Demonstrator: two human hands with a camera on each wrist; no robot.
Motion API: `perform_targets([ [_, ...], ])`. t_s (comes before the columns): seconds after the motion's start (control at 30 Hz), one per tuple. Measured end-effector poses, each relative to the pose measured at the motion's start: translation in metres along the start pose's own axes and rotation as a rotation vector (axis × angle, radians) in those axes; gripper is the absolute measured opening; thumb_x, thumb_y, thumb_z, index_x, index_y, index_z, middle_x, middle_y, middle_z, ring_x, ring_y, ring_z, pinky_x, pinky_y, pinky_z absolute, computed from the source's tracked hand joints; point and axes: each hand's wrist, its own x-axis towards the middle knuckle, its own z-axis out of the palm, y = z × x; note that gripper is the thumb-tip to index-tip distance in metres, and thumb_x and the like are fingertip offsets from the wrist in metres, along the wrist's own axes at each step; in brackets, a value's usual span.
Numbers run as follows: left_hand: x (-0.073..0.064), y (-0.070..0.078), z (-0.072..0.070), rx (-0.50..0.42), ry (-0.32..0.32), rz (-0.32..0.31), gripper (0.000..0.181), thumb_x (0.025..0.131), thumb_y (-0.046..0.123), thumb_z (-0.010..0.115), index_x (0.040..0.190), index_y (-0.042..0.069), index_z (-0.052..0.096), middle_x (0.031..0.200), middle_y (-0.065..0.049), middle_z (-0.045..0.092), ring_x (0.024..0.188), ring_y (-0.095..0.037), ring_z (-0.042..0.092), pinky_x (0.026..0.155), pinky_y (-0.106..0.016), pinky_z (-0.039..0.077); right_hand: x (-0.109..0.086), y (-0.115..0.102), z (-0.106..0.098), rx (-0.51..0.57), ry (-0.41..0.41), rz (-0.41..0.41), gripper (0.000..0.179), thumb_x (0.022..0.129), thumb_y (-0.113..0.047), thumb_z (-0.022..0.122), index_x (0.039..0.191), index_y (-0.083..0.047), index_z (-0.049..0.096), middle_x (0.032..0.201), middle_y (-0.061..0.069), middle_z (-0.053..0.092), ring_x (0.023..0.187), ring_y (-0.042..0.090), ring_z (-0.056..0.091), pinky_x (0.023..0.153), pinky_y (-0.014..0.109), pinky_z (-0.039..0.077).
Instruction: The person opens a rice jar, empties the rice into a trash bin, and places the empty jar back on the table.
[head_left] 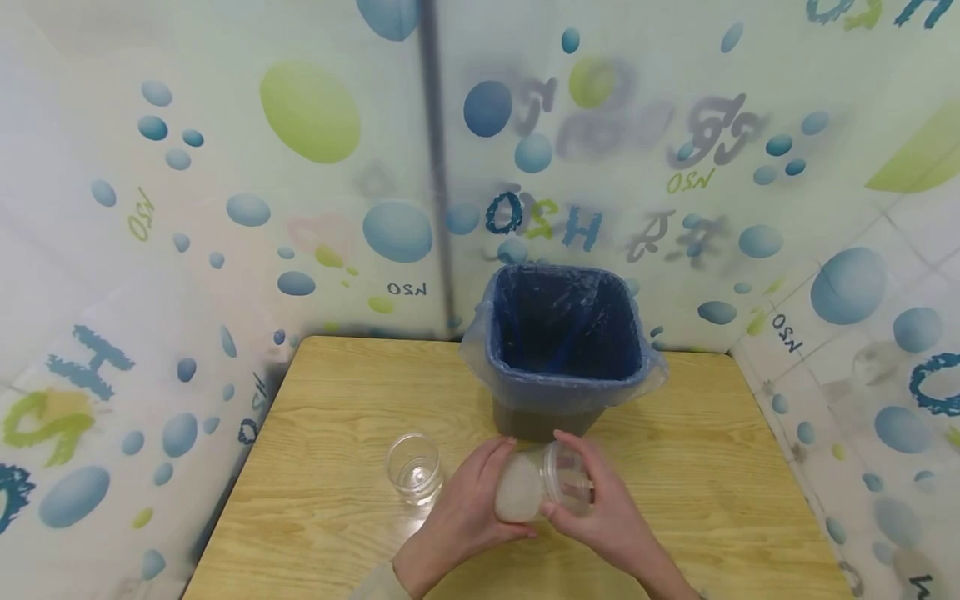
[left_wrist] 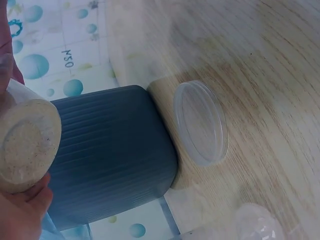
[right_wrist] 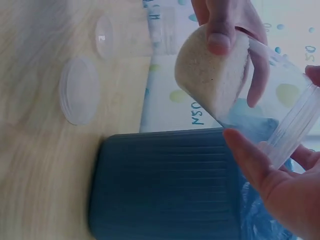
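Observation:
Both my hands hold a clear plastic jar (right_wrist: 215,75), tipped on its side, with pale fine grains gathered toward its base. The left hand (head_left: 470,506) grips the grain-filled base end (left_wrist: 27,142). The fingers and thumb of my right hand (head_left: 611,517) grip the clear rimmed end (right_wrist: 296,122). A round clear lid (left_wrist: 201,123) lies on the table near the bin; in the head view it cannot be made out. To the left of my left hand stands a clear glass (head_left: 415,468), also seen in the right wrist view.
A dark bin (head_left: 536,419) lined with a blue bag (head_left: 566,390) stands just beyond my hands, its mouth uncovered. The wooden table (head_left: 330,417) meets a curtain (head_left: 337,208) patterned with bubbles at the back. A tiled wall (head_left: 900,250) rises on the right.

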Motion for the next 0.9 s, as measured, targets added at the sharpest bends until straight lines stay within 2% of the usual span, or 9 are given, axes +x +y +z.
perform_targets([
  [0.1,0.0,-0.003,-0.001,0.008,0.001,0.013,0.11,0.051,0.048,0.101,0.14,0.004,0.053,0.132,-0.011,0.06,0.116,-0.023,0.062,0.096,-0.034,0.055,0.0,0.002,0.002,0.037,-0.016,-0.004,0.082,0.082,-0.009,0.086,0.152,-0.019,0.045,0.142,0.012,0.05,0.12,0.021,0.057,0.085,0.035,0.06],
  [0.17,-0.001,-0.005,-0.001,0.008,0.013,0.025,0.106,0.052,0.046,0.101,0.137,0.004,0.055,0.129,-0.01,0.062,0.113,-0.022,0.063,0.093,-0.033,0.056,0.002,0.002,0.002,0.023,-0.033,-0.019,0.082,0.083,-0.009,0.084,0.153,-0.02,0.044,0.145,0.012,0.049,0.122,0.021,0.055,0.085,0.036,0.059],
  [0.27,-0.002,-0.007,-0.001,0.019,0.033,0.029,0.101,0.053,0.046,0.099,0.135,0.004,0.056,0.126,-0.008,0.063,0.109,-0.02,0.064,0.09,-0.032,0.056,0.004,0.0,0.001,-0.112,-0.011,-0.073,0.076,0.087,-0.015,0.08,0.154,-0.022,0.045,0.149,0.007,0.048,0.127,0.022,0.052,0.083,0.035,0.057],
  [0.43,-0.001,-0.007,0.001,0.061,0.067,0.03,0.097,0.056,0.05,0.096,0.131,0.002,0.058,0.121,-0.007,0.065,0.105,-0.02,0.065,0.088,-0.032,0.055,0.008,-0.01,0.003,-0.417,0.108,-0.183,0.063,0.092,-0.026,0.074,0.151,-0.023,0.053,0.149,0.0,0.052,0.129,0.024,0.055,0.09,0.048,0.055],
  [0.5,0.0,-0.007,0.001,0.075,0.077,0.031,0.097,0.056,0.051,0.096,0.131,0.002,0.058,0.12,-0.007,0.066,0.106,-0.021,0.065,0.089,-0.033,0.055,0.011,-0.014,0.005,-0.472,0.139,-0.2,0.06,0.092,-0.028,0.076,0.148,-0.024,0.057,0.145,-0.001,0.055,0.128,0.023,0.058,0.094,0.052,0.054],
  [0.6,0.002,-0.007,0.002,0.084,0.082,0.045,0.097,0.057,0.052,0.095,0.131,0.001,0.057,0.122,-0.009,0.065,0.111,-0.023,0.064,0.096,-0.035,0.053,0.012,-0.018,0.007,-0.499,0.159,-0.187,0.057,0.089,-0.03,0.08,0.143,-0.026,0.062,0.137,-0.003,0.06,0.12,0.019,0.062,0.09,0.049,0.056],
  [0.73,0.001,-0.008,-0.001,0.081,0.05,0.057,0.101,0.056,0.05,0.096,0.133,-0.001,0.055,0.132,-0.013,0.062,0.12,-0.026,0.062,0.102,-0.036,0.051,0.012,-0.018,0.008,-0.536,0.151,-0.173,0.057,0.086,-0.032,0.083,0.139,-0.024,0.065,0.13,-0.002,0.063,0.112,0.017,0.065,0.086,0.045,0.057],
  [0.8,0.0,-0.007,-0.003,0.076,0.02,0.044,0.101,0.056,0.05,0.096,0.133,-0.001,0.055,0.129,-0.014,0.064,0.116,-0.024,0.064,0.097,-0.033,0.053,0.012,-0.017,0.009,-0.568,0.145,-0.179,0.058,0.086,-0.034,0.083,0.139,-0.021,0.065,0.128,-0.001,0.064,0.11,0.018,0.066,0.085,0.045,0.058],
  [0.9,-0.002,-0.006,-0.005,0.063,-0.032,0.008,0.098,0.057,0.05,0.095,0.131,0.001,0.054,0.115,-0.008,0.068,0.1,-0.018,0.066,0.084,-0.03,0.056,0.013,-0.017,0.011,-0.613,0.145,-0.197,0.06,0.086,-0.039,0.082,0.14,-0.02,0.065,0.127,0.0,0.066,0.106,0.018,0.068,0.082,0.043,0.059],
])
